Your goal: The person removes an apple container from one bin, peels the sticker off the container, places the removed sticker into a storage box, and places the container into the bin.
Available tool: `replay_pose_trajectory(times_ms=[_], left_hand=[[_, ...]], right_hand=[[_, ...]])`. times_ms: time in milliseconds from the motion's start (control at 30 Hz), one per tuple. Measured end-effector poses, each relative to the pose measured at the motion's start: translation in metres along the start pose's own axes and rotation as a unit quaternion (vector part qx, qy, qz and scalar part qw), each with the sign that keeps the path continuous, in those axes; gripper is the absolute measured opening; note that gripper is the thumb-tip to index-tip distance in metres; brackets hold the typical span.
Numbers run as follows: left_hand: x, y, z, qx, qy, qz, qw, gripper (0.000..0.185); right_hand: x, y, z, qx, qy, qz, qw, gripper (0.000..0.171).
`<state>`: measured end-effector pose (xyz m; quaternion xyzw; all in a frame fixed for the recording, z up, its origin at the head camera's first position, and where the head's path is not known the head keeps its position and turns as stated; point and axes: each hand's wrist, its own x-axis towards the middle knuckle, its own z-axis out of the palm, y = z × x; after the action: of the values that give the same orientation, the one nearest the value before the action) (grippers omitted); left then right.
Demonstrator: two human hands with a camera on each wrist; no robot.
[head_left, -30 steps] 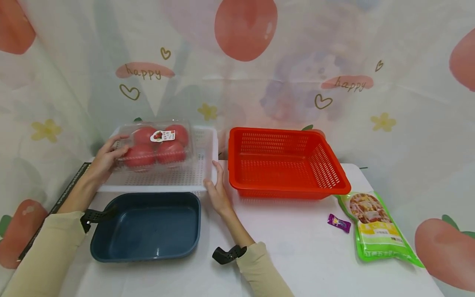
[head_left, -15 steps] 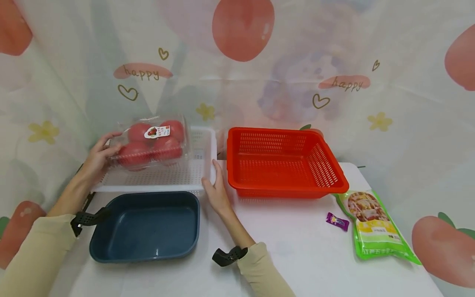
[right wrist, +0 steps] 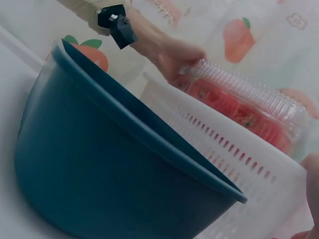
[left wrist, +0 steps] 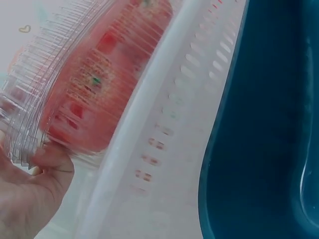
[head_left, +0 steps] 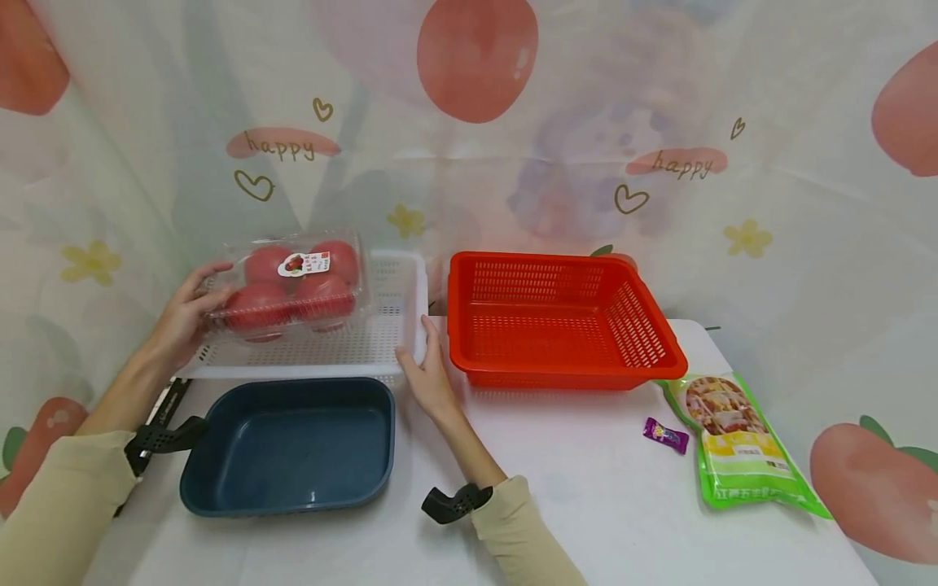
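Head view: the left hand [head_left: 183, 313] grips the clear tomato box [head_left: 289, 283] by its end, lifted over the white basket [head_left: 399, 285], while the right hand [head_left: 428, 376], fingers straight, presses the basket's near corner, likely steadying it.

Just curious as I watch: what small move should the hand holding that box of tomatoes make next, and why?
Probably carry it clear of the white basket: the left hand grips the tomato box lifted above it, while the right hand rests against the basket's corner.
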<state>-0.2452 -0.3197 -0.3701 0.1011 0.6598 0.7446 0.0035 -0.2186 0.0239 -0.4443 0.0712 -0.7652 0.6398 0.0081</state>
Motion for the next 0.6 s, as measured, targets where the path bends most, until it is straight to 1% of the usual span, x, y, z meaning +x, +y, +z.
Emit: replay_pose_trajectory(times_ms=[167,300,433,600], left_hand=[[-0.005,0.004,0.003,-0.02,0.003,0.006,0.9998,0.031],[-0.01,0.009,0.008,-0.025,-0.008,0.016,0.9995,0.031],[-0.015,0.014,0.015,-0.013,-0.015,0.023,0.9995,0.031],[-0.021,0.018,0.019,0.007,-0.011,0.02,0.9997,0.031]], right_hand=[[-0.001,-0.004,-0.002,-0.01,-0.011,0.005,1.0,0.071],[-0.003,-0.008,-0.003,-0.011,-0.021,0.017,1.0,0.072],[-0.003,-0.011,-0.003,-0.008,-0.028,0.021,0.999,0.072],[-0.004,-0.011,-0.004,0.001,-0.031,0.033,0.999,0.071]])
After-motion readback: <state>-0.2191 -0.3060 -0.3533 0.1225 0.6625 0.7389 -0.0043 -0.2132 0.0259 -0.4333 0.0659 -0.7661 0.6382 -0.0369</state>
